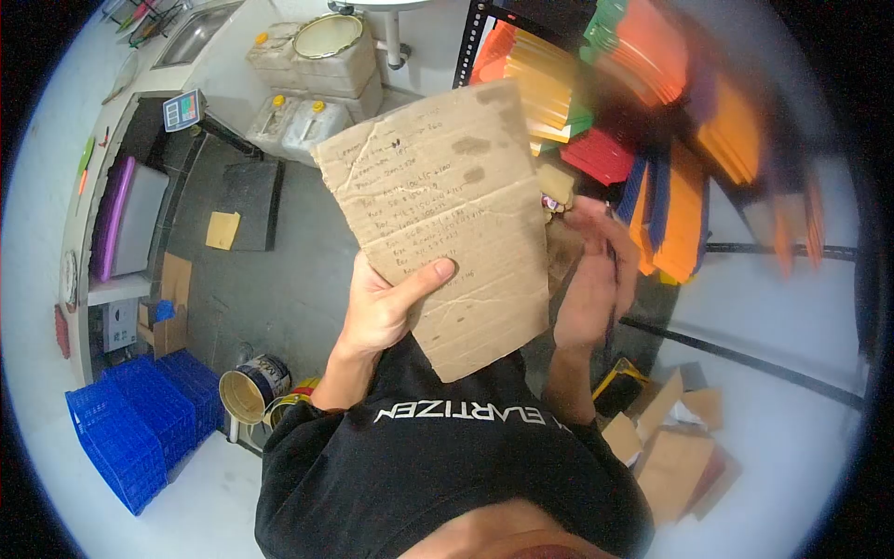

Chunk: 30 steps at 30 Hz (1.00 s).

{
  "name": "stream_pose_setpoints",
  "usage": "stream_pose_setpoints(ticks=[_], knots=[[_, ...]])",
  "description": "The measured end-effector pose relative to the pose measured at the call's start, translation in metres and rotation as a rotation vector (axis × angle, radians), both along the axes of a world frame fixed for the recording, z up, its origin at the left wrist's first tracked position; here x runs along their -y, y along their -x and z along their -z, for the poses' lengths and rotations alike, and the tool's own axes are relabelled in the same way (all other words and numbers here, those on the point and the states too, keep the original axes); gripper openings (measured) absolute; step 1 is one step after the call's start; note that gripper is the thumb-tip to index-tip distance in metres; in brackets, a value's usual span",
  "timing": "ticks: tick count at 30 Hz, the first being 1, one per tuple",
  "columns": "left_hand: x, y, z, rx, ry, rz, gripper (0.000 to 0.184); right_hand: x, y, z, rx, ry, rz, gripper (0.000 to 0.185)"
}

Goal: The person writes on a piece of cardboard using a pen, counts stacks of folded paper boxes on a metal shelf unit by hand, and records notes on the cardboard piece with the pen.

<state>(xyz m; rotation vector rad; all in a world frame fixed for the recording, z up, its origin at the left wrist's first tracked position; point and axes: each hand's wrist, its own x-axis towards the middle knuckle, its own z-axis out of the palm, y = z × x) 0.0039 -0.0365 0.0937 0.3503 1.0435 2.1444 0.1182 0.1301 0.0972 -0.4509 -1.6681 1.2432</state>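
Pinching cardboard sheet (442,228) low in left hand (377,306), likely keeping writing (410,200) exposed; cannot tell opening or hold of blurred right hand (589,284).

the sheet (456,214) is matt brown cardboard, creased, stained dark in patches and rough along its edges. the shirt (456,456) is soft matt black cloth. the crates (130,419) look like textured blue plastic, the jugs (312,126) cloudy, grimy plastic. the sink (200,35) is smooth, shiny metal; the boxes (678,447), plain matt cardboard.
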Motion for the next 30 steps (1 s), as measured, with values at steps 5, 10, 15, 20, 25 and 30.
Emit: stream_pose_setpoints(ticks=[5, 10, 15, 20, 25, 30], knots=[[-0.004, -0.002, -0.004, 0.005, -0.007, 0.010, 0.042, 0.002, -0.011, -0.022, 0.134, -0.303, -0.228, 0.051], [-0.003, -0.004, -0.003, -0.018, 0.007, 0.035, 0.040, 0.008, 0.011, -0.022, 0.082, -0.366, -0.345, 0.012], [-0.004, -0.006, -0.007, -0.042, 0.024, 0.035, 0.040, 0.013, 0.024, -0.018, 0.085, -0.283, -0.308, 0.026], [-0.004, -0.007, -0.012, -0.031, 0.004, 0.047, 0.039, 0.013, 0.024, -0.020, 0.099, -0.375, -0.269, 0.026], [-0.003, -0.007, -0.011, -0.059, 0.021, 0.055, 0.040, 0.013, 0.025, -0.022, 0.084, -0.381, -0.247, 0.025], [-0.004, -0.007, -0.013, -0.063, 0.026, 0.062, 0.042, 0.008, 0.025, -0.022, 0.051, -0.463, -0.263, 0.023]])
